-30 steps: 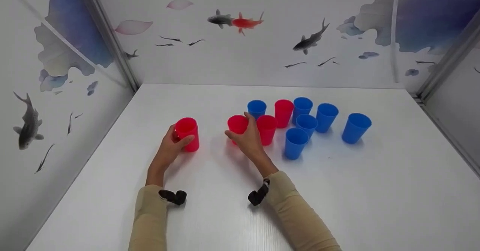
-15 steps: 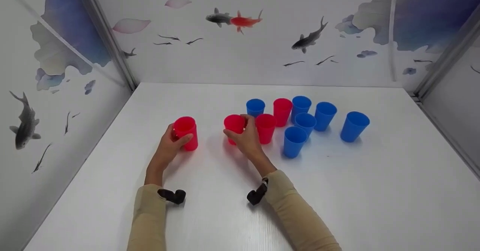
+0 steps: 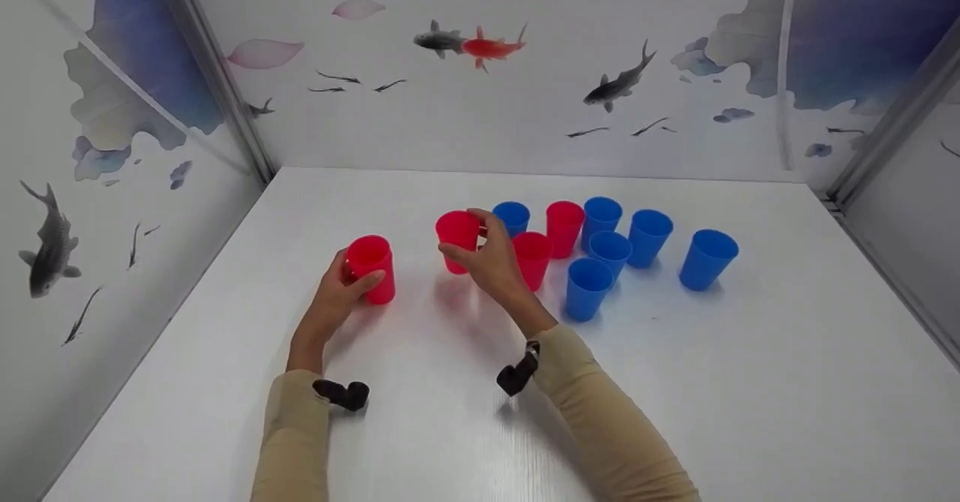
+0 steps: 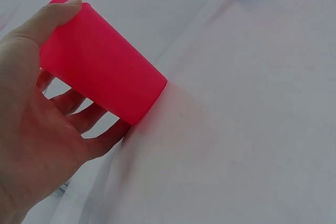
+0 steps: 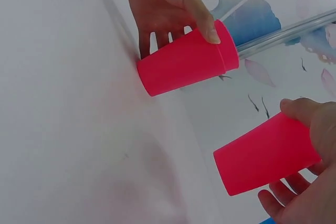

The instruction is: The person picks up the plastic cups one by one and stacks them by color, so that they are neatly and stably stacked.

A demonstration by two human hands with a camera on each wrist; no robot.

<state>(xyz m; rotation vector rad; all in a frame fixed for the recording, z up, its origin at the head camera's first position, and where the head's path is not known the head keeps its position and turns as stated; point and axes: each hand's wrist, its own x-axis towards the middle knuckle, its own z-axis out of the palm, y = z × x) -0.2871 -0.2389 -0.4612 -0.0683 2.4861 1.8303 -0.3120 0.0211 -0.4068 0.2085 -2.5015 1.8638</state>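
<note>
My left hand point(image 3: 335, 296) grips a red plastic cup point(image 4: 102, 61) that stands upright at the table's left, thumb on its near side and fingers round the back. In the right wrist view a second rim line shows just under the top edge of this cup point(image 5: 184, 61), as with nested cups. Between thumb and fingers, my right hand point(image 3: 495, 262) holds another red cup point(image 3: 455, 230), raised off the table with its mouth up. Right beside that hand stands a red cup point(image 3: 534, 262), partly covered by it, with a blue cup point(image 3: 511, 215) behind.
On the white table point(image 3: 420, 382), another red cup point(image 3: 564, 228) and several blue cups, one point(image 3: 589, 288) nearest the front and one point(image 3: 709, 260) apart at the far right, stand upright. Walls point(image 3: 480, 127) printed with fish enclose the back and sides.
My right hand has gripped the red cup, drawn it left out of the group and lifted it off the table. The left hand and its cup have stayed in place.
</note>
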